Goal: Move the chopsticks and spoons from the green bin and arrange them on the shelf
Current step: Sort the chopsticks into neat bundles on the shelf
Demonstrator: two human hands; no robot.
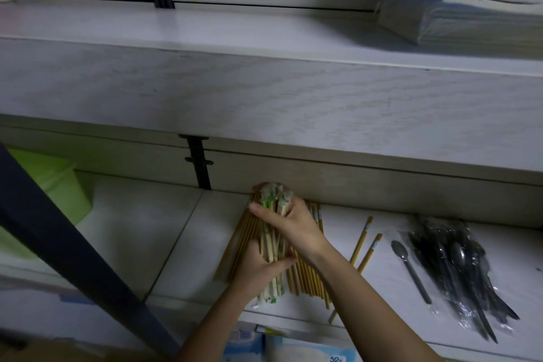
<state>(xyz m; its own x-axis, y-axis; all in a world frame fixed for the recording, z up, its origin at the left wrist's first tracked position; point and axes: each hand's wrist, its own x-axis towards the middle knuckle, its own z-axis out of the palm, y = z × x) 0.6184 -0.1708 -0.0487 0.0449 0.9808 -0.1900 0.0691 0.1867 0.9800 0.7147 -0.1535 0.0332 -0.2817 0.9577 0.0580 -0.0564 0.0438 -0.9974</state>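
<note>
Both hands low in the middle of the frame, closed around one bundle of wrapped chopsticks (pixel 271 247). Right hand (pixel 296 225) over the upper end, fingers curled across the wrappers, thumb pointing left. Left hand (pixel 258 269) under the lower end, fingers wrapped around it, thumb lying across the front. Bundle tilted slightly, top end close to the back wall of the shelf (pixel 123 232), bottom end near the front edge.

Under the bundle, a fanned row of loose yellow chopsticks (pixel 307 276), lying flat on the shelf. Just right of the forearm, two more yellow chopsticks (pixel 365 247), side by side and a little apart from the row.

Further right, a single dark spoon (pixel 410 269) in a clear wrapper, bowl toward the wall. Beside it, at the right edge, a heap of wrapped dark spoons (pixel 461 267).

Green bin (pixel 55 185) at the left edge of the frame, on the same shelf, partly hidden behind a dark slanted bar (pixel 73 247). Contents not visible.

Upper right, a stack of white and blue packets (pixel 458 12) on the higher shelf (pixel 205 23), blurred.
</note>
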